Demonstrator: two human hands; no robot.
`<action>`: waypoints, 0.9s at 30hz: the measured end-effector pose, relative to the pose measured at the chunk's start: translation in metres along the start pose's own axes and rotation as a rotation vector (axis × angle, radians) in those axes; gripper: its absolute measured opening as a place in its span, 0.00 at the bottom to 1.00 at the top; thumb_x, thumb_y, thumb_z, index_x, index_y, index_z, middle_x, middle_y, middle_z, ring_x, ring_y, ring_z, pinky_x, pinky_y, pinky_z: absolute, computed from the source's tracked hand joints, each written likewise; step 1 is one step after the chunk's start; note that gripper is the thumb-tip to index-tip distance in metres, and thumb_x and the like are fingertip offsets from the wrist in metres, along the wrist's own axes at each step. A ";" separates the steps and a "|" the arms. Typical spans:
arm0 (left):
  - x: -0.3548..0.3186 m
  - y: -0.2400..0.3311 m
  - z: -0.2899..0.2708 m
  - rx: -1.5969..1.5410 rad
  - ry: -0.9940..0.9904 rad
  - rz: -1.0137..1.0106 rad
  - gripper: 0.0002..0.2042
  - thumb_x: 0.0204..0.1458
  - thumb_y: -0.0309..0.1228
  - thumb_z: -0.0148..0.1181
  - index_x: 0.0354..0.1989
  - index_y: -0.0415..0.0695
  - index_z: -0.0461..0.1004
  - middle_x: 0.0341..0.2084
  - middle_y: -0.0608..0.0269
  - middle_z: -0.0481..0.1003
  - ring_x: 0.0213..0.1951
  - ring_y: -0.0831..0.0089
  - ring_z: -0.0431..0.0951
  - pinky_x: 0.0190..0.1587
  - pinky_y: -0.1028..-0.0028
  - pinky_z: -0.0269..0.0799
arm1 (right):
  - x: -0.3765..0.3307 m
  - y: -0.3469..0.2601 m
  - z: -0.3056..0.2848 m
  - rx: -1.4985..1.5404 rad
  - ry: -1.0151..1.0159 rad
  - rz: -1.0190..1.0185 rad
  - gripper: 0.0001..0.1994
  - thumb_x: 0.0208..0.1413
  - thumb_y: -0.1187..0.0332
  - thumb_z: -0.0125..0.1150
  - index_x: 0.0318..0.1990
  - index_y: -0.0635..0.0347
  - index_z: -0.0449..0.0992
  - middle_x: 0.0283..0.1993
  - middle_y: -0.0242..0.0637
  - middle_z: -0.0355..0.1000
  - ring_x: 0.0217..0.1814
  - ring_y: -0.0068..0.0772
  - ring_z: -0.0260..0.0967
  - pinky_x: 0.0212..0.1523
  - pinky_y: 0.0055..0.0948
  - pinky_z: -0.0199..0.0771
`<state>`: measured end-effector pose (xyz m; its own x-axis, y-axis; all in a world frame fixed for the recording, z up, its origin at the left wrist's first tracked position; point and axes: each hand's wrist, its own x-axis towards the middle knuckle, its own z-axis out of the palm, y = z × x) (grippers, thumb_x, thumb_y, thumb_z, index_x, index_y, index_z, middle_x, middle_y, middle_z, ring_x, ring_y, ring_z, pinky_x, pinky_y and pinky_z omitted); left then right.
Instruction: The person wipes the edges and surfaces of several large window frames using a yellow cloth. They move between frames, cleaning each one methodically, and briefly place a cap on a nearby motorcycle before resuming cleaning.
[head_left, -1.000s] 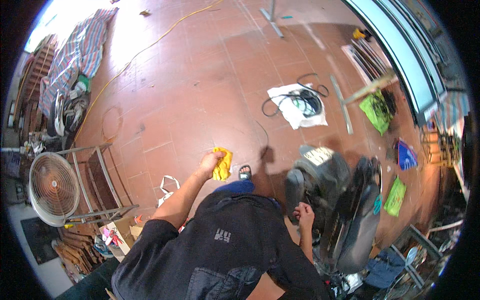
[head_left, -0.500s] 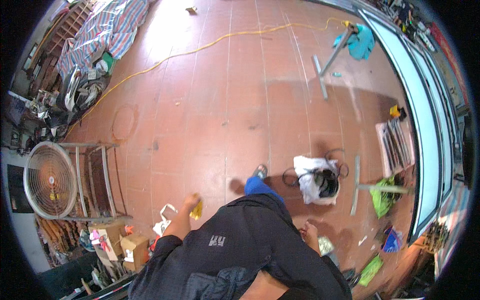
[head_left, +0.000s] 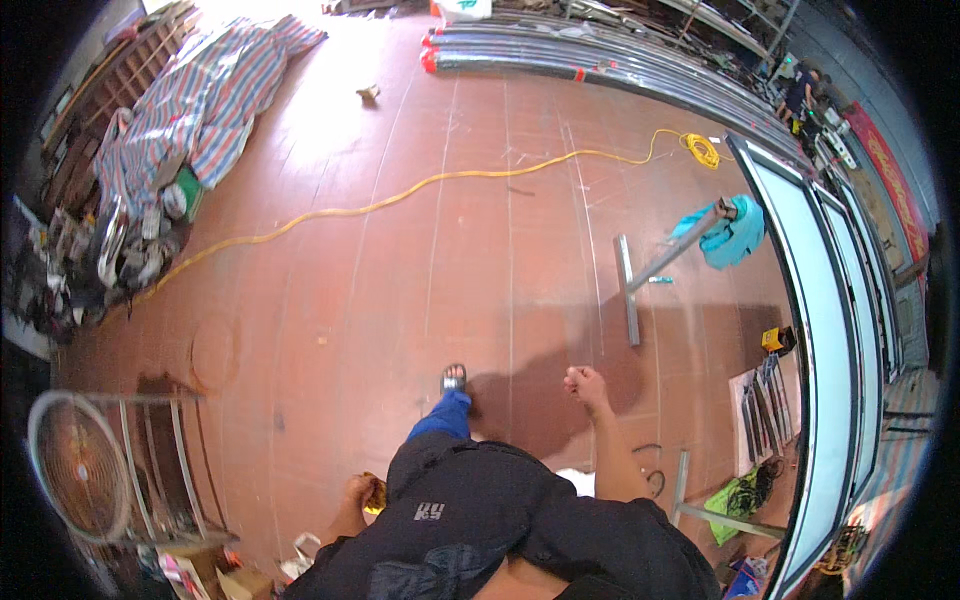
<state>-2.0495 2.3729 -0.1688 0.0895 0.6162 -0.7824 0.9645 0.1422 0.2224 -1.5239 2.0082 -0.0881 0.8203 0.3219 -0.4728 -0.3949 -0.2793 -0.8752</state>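
My left hand (head_left: 358, 490) hangs low at my left side, closed around a small yellow thing (head_left: 375, 494). That thing is partly covered by the fingers and my trousers, and its kind cannot be made out. Ahead of me to the right, my right hand (head_left: 586, 386) swings above the tiled floor (head_left: 400, 310) with its fingers curled in. Nothing shows in it, and it touches nothing. One foot in a dark sandal (head_left: 453, 379) is set forward on the floor.
A yellow cable (head_left: 380, 204) crosses the floor ahead, ending in a coil (head_left: 699, 151). To the right stand a metal T-shaped stand (head_left: 628, 292) with a turquoise cloth (head_left: 733, 235) and glazed frames (head_left: 800, 260). A round fan (head_left: 80, 465) is at left; long wrapped bars (head_left: 560, 62) lie far ahead.
I have walked forward; the floor things have slid down and nearer in view. My right hand has swung forward from my side. The yellow thing stays in my left hand.
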 end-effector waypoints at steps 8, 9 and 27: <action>0.113 0.440 -0.117 0.228 0.163 0.481 0.18 0.51 0.38 0.64 0.39 0.33 0.81 0.29 0.46 0.82 0.34 0.58 0.85 0.37 0.60 0.79 | 0.068 0.030 -0.006 0.085 0.068 0.475 0.15 0.64 0.54 0.58 0.39 0.57 0.76 0.33 0.34 0.77 0.29 0.30 0.75 0.28 0.28 0.72; 0.118 0.504 -0.130 0.153 0.126 0.524 0.16 0.51 0.36 0.64 0.40 0.33 0.81 0.28 0.48 0.82 0.32 0.61 0.84 0.35 0.60 0.79 | 0.073 0.057 -0.018 0.199 0.096 0.534 0.15 0.63 0.53 0.58 0.39 0.56 0.76 0.32 0.34 0.76 0.29 0.31 0.75 0.28 0.29 0.72; 0.184 0.970 0.045 0.208 -0.007 0.325 0.15 0.50 0.34 0.67 0.40 0.33 0.82 0.33 0.49 0.83 0.37 0.60 0.84 0.41 0.59 0.79 | 0.557 -0.244 -0.306 0.485 0.508 0.244 0.07 0.65 0.62 0.59 0.37 0.53 0.73 0.30 0.31 0.77 0.30 0.27 0.76 0.30 0.27 0.76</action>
<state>-1.0865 2.5893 -0.1228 0.3996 0.5980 -0.6948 0.9154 -0.2198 0.3374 -0.8445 1.9788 -0.1068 0.7301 -0.1891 -0.6567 -0.6319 0.1792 -0.7541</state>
